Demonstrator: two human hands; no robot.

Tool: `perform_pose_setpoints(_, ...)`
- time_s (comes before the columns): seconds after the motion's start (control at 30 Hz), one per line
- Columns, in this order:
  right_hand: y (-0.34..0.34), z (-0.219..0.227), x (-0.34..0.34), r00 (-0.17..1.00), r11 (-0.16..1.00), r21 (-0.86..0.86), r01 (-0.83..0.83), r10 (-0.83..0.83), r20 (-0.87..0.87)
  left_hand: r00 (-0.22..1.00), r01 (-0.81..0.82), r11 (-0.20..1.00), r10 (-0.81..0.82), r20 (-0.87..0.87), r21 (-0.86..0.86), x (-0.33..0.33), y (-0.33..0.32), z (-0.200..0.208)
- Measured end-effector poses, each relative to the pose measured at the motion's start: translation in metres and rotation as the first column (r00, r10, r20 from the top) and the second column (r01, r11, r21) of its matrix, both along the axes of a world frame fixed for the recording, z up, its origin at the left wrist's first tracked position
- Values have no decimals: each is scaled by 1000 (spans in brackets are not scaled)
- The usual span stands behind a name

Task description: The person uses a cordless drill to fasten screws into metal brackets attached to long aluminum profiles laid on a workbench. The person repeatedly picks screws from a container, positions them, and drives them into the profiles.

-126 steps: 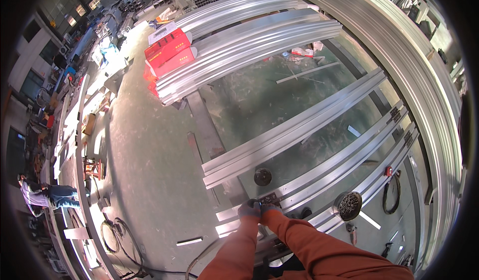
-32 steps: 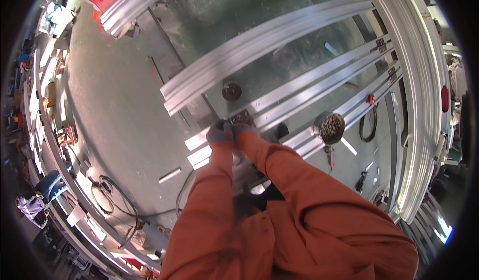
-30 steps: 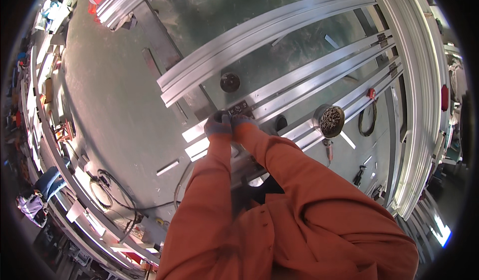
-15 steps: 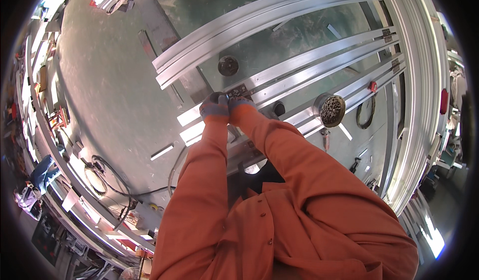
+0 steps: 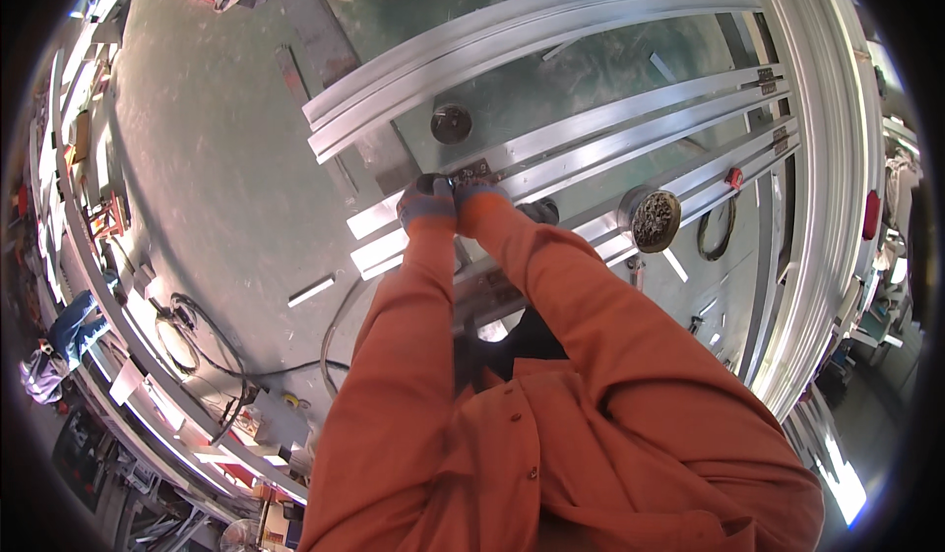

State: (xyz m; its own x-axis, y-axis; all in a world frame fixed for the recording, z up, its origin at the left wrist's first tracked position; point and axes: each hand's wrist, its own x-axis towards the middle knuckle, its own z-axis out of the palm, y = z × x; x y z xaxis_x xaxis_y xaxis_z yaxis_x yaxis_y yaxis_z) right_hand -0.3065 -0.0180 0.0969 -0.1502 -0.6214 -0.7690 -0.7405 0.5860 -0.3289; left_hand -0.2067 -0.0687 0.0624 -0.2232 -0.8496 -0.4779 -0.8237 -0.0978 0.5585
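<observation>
Both my hands wear grey gloves with orange cuffs and meet side by side over a silver aluminium profile [image 5: 581,144]. My left hand [image 5: 427,203] is closed at the profile's near-left part, around something too small and dark to make out. Close against it, my right hand [image 5: 476,198] is also closed, with most of its fingers hidden by the glove's back. Just beyond the fingers, a dark plate with holes [image 5: 472,171] lies on the profile. A second long profile [image 5: 630,133] runs parallel just nearer to me.
A can of small metal pieces [image 5: 656,221] stands on the nearer profiles to the right. Beyond my hands sits a round dark container [image 5: 451,124]. A wide profile [image 5: 522,35] spans the far side. A red tape measure [image 5: 734,178] and a black cable [image 5: 236,365] are also around.
My hands stay together at the same spot on the profile, with only a slight shift. The whole view has moved a little. More of a dark object shows beside my right forearm.
</observation>
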Motion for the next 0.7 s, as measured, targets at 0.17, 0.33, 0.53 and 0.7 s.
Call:
perform_pose_setpoints(0.17, 11, -13, 7, 989, 987, 62, 145, -147, 15, 998, 18, 998, -22, -61, -61, -2, 5, -9)
perform_pose_setpoints(0.33, 11, -24, 8, 981, 979, 63, 192, -194, 27, 998, 42, 998, -44, -48, -45, 2, 5, -23)
perform_pose_setpoints(0.53, 17, -36, 14, 985, 984, 27, 174, -174, -4, 997, -35, 994, 29, -67, -105, 4, 16, -36)
perform_pose_setpoints(0.7, 29, -66, -2, 999, 991, -131, 30, -25, 38, 967, 171, 967, -202, 158, 189, -29, -10, 1)
